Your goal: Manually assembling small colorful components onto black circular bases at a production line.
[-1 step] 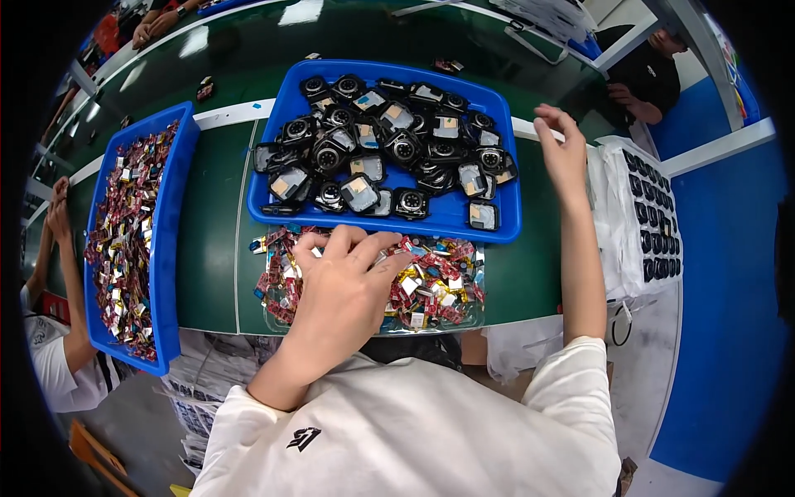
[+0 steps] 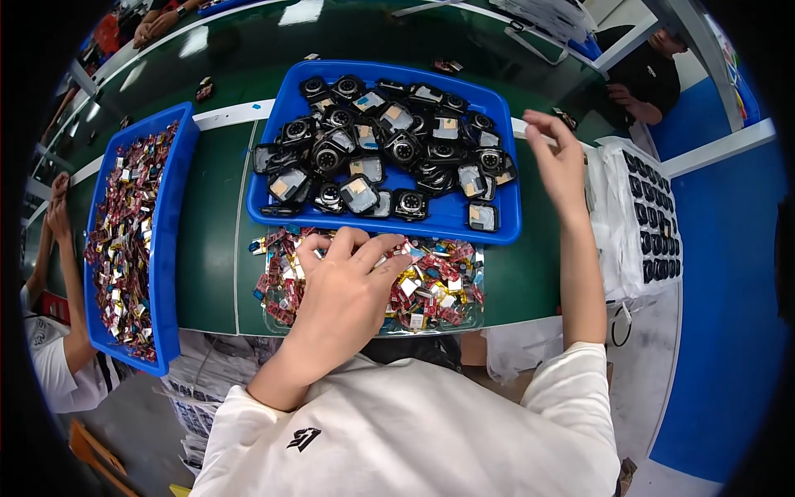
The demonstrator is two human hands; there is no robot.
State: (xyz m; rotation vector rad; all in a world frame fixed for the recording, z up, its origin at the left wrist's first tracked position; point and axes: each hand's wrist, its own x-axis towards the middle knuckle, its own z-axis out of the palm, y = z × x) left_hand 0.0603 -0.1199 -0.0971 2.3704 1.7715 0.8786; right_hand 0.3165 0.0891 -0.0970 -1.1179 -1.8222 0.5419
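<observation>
My left hand (image 2: 339, 286) rests over a clear tray (image 2: 476, 311) heaped with small red, gold and white electronic parts (image 2: 443, 277). Its fingers are spread and bent down at the pile, near the front rim of a blue tray (image 2: 381, 229); what lies right under the fingertips is hidden. My right hand (image 2: 559, 161) is raised beside the right end of that blue tray, fingers apart, nothing seen in it. Inside the blue tray lie many black smartwatch cases (image 2: 403, 149), some showing round sensor backs, others pale inner faces.
A second blue tray (image 2: 168, 273) full of small red parts stands at the left. White sheets with rows of black pieces (image 2: 654, 215) are stacked at the right. Beyond a white rail runs a green surface (image 2: 373, 37) with a few loose parts. Co-workers sit left and far right.
My right hand has shifted slightly left and down. A small dark red part on the green surface beyond it now shows. My left hand has barely moved.
</observation>
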